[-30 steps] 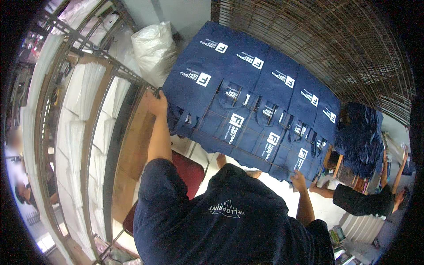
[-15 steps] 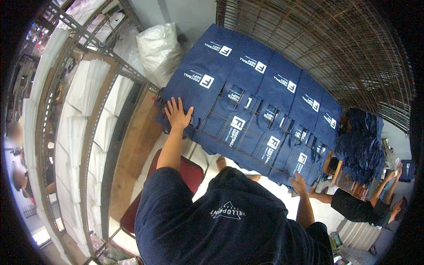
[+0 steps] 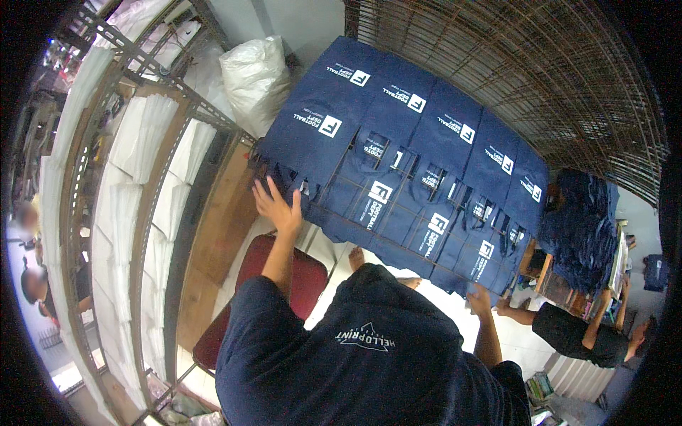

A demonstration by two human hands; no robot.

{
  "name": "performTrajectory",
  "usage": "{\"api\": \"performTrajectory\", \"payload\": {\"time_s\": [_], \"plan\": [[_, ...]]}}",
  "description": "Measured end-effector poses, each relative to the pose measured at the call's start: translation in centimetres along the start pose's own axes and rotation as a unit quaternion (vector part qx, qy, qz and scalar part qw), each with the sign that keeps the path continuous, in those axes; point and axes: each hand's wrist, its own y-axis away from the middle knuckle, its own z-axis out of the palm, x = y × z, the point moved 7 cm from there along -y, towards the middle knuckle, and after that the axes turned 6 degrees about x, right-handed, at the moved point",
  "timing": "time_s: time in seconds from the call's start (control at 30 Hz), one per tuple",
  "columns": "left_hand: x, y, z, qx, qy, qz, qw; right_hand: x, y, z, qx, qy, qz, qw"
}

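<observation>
Navy cloth (image 3: 405,57), marked with white prints, is spread in a broad slanted sheet at 2 o'clock in the head view, reaching in to the centre. Seams divide it into panels; along its middle, gaps and straps are seen, and thin brown wires are laid across the nearer panels. What it rests on is hidden.

The left grip (image 3: 278,211) is held at 9 o'clock, close to the centre, with thumb and fingers spread and nothing grasped. It is placed at the cloth's near left edge; whether that edge is touched cannot be told. The right grip (image 3: 480,301) is set at 4 o'clock, by the near right edge, fingers bent; whether the edge is pinched cannot be told.

Rusty wire racks (image 3: 511,78) are layered beyond the cloth, at 1 to 2 o'clock. A white sack (image 3: 254,78) is stood at 11 o'clock. Shelves (image 3: 186,284) are filled with white stacks at 9 o'clock, far out. A red chair (image 3: 284,270) is placed below the left grip, at 7 to 8 o'clock. A dark heap (image 3: 579,227) is hung or piled at 3 o'clock. A co-worker (image 3: 572,332), dressed in black, is seen farther out at 4 o'clock.
</observation>
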Motion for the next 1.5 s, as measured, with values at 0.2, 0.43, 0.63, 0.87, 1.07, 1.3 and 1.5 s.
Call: {"api": "performTrajectory", "payload": {"time_s": [0.2,0.43,0.63,0.87,1.07,1.3,1.5], "plan": [[-4.1,11.7,-3.0,-0.02,-0.012,-0.089,0.996,6.1,0.5,1.5,-0.02,0.013,0.073,0.997],[-17.5,28.4,0.2,-0.174,0.033,-0.436,0.882,4.7,-0.7,-1.1,0.024,0.051,-0.011,0.998],[-14.8,33.7,8.1,-0.264,0.366,-0.477,0.754,5.7,-0.4,-3.8,-0.005,-0.022,0.082,0.996],[-4.4,37.7,10.7,-0.4,0.329,-0.454,0.725,10.7,-0.9,-9.9,0.124,-0.001,0.043,0.991],[4.4,39.8,11.1,-0.505,0.224,-0.27,0.789,22.8,4.3,-12.3,0.214,-0.025,0.192,0.957],[9.0,42.3,10.3,-0.563,0.133,-0.109,0.808,37.1,10.2,-10.6,0.138,-0.033,0.335,0.932],[8.6,43.5,9.2,-0.579,0.083,-0.039,0.81,38.8,7.3,-9.0,0.073,-0.045,0.308,0.948]]}}
